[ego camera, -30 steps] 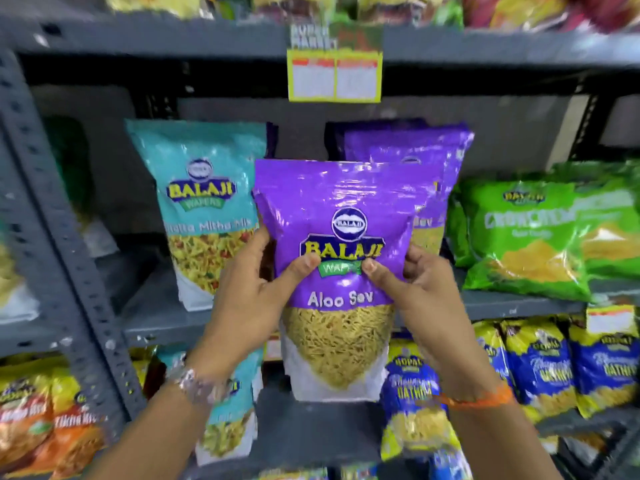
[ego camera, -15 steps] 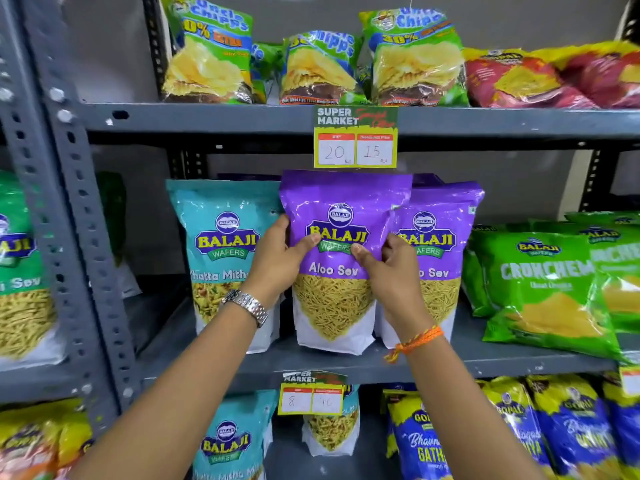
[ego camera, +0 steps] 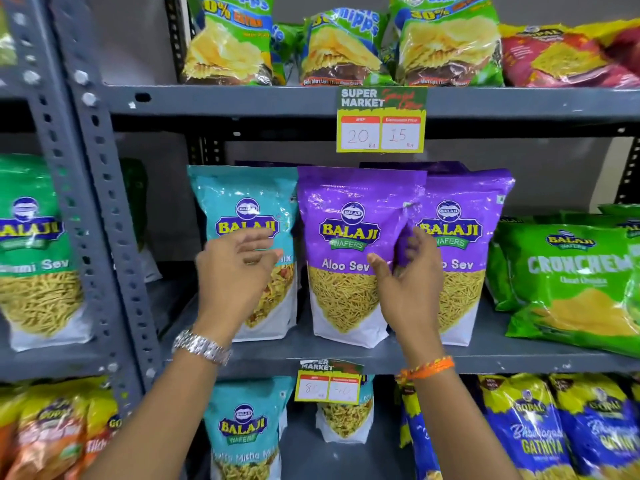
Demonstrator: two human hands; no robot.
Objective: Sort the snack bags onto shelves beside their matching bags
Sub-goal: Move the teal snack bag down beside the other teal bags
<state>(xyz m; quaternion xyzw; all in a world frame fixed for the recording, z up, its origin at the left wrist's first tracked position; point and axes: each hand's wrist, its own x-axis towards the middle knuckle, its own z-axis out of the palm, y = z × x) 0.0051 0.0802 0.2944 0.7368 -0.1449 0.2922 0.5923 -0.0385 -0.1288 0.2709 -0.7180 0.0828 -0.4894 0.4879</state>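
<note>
Neither hand grips anything: the left hand hangs loose and spread before the teal bag at nine o'clock, while the right hand is open, fingers just beside the purple Aloo Sev bag. That bag stands upright on the shelf, touching its matching bag at three o'clock. This placement looks done; other bags may remain.

A single head-worn view faces the grey shelf rack squarely from close, seemingly level with its middle shelf.
</note>
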